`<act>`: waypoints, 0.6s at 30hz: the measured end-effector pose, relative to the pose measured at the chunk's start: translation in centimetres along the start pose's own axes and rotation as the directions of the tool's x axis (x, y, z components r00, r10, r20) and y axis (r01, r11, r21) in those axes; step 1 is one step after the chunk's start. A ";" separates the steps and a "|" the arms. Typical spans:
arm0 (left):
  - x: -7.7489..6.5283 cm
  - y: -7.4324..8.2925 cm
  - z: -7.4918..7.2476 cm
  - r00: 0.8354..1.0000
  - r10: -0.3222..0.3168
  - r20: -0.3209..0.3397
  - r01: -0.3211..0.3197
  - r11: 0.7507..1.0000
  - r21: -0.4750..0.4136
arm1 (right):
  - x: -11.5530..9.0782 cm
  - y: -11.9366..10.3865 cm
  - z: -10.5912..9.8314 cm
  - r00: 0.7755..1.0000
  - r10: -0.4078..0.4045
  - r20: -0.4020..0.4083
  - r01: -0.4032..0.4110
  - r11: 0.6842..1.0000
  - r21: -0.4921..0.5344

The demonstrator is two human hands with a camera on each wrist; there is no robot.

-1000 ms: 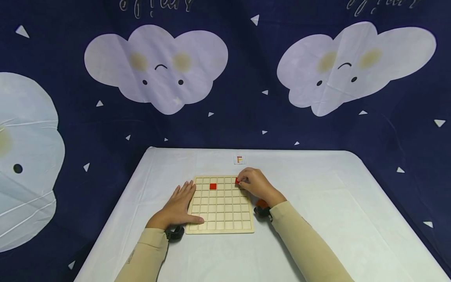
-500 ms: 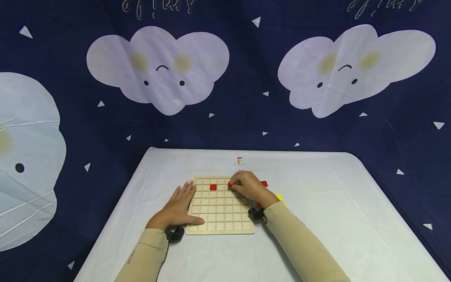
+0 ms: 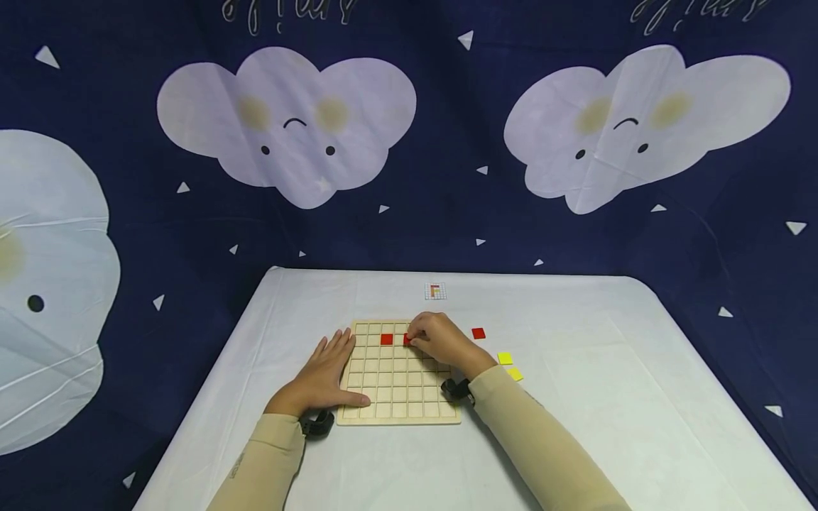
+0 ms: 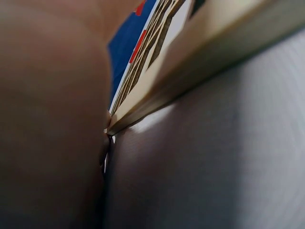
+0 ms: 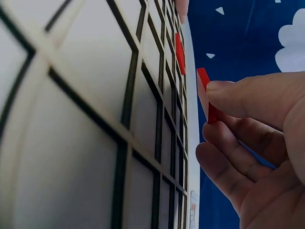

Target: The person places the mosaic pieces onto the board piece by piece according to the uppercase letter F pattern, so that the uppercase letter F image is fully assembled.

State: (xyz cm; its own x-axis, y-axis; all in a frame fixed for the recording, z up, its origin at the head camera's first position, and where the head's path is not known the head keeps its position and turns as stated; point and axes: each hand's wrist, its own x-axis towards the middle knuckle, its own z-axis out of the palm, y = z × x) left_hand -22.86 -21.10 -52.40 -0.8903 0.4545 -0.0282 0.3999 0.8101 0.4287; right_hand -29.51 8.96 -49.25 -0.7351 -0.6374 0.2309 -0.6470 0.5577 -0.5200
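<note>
A wooden grid board (image 3: 399,390) lies on the table, with one red square tile (image 3: 386,339) set in a cell of its second row from the top. My left hand (image 3: 317,377) rests along the board's left edge, fingers straight and spread, thumb over the lower left corner. Between thumb and fingers my right hand (image 3: 442,342) pinches another red square tile (image 5: 208,98). That held tile is tilted on edge over the same row, a short way right of the first one. The right wrist view shows it just off the grid surface.
Right of the board lie a loose red tile (image 3: 478,333) and two yellow tiles, the upper yellow tile (image 3: 505,358) near the right forearm. A small printed grid card (image 3: 435,291) lies beyond the board. A dark cloud-patterned cloth (image 3: 447,234) hangs behind the white table (image 3: 607,397).
My right hand has moved left across the upper board with the red tile pinched in it. The loose red and yellow tiles at the right have come into view. My left hand stays put.
</note>
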 end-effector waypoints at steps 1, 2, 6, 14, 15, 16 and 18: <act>0.0 0.0 0.0 1.000 0.000 0.000 0.000 1.000 0.002 | 0.1 -0.1 0.0 1.000 0.004 0.006 -0.004 1.000 0.003; -0.1 0.1 -0.1 1.000 0.001 -0.001 -0.001 1.000 0.002 | 0.1 -0.2 0.1 1.000 0.003 0.009 -0.003 1.000 0.004; -0.1 0.0 -0.1 1.000 0.003 0.000 -0.003 1.000 0.003 | 0.4 -0.5 0.3 1.000 0.008 0.028 -0.008 1.000 -0.002; 0.0 -0.1 0.0 1.000 -0.002 -0.003 0.002 1.000 0.006 | 0.7 -0.6 0.7 0.999 -0.025 0.032 0.025 1.000 0.000; 0.0 -0.1 0.0 1.000 0.000 -0.006 0.000 1.000 0.004 | 0.8 -0.6 0.7 0.999 -0.025 0.033 0.025 1.000 -0.001; 0.0 -0.1 0.0 1.000 0.000 -0.005 0.000 1.000 0.006 | 0.8 -0.7 0.7 0.999 -0.021 0.038 0.021 1.000 0.000; 0.1 -0.1 0.1 1.000 -0.001 -0.001 0.001 1.000 0.012 | 0.8 -0.7 0.8 0.999 -0.017 0.044 0.017 1.000 0.000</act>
State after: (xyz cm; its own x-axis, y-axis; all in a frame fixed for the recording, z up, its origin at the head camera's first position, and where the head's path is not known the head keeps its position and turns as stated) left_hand -22.96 -21.15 -52.53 -0.8908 0.4535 -0.0280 0.4018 0.8151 0.4174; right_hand -29.49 7.65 -49.33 -0.7142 -0.6696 0.2035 -0.6595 0.5467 -0.5159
